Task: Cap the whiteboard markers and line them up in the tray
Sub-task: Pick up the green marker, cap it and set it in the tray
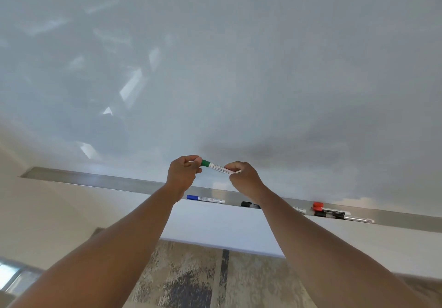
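A green marker (216,166) with a white barrel is held level above the metal tray (100,180), between both hands. My left hand (181,173) pinches its green cap end. My right hand (244,176) grips the barrel's other end. In the tray lie a blue-capped marker (205,199), a black-capped marker (247,204) partly hidden by my right forearm, a red-capped marker (327,208) and another black-capped marker (344,216) at the right.
The whiteboard (239,68) fills the view above the tray, with window reflections on its left. Below the tray are a pale wall and a patterned carpet (191,279).
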A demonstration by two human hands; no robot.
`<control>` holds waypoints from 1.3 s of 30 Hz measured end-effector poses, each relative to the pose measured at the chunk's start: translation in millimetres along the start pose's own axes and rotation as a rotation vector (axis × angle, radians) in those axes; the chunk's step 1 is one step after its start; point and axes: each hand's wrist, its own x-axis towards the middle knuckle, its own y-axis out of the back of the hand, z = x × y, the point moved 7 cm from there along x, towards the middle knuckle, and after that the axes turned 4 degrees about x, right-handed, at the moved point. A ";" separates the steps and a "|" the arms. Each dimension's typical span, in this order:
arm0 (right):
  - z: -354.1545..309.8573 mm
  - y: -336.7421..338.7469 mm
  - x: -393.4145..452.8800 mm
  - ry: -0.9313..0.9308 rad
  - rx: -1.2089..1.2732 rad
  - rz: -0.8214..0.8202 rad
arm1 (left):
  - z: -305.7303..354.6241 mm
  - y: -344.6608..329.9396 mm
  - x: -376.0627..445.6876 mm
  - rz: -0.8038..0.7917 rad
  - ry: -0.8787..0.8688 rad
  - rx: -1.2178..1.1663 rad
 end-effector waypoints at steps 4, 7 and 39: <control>27.2 -12.7 15.0 -0.080 0.048 0.030 | -31.2 3.5 14.8 0.036 0.093 0.015; 45.6 -21.7 23.8 -0.125 0.068 0.059 | -51.2 7.3 20.4 0.068 0.171 0.026; 135.7 -72.4 78.1 -0.201 -0.141 0.153 | -143.8 8.2 88.4 0.036 0.288 0.476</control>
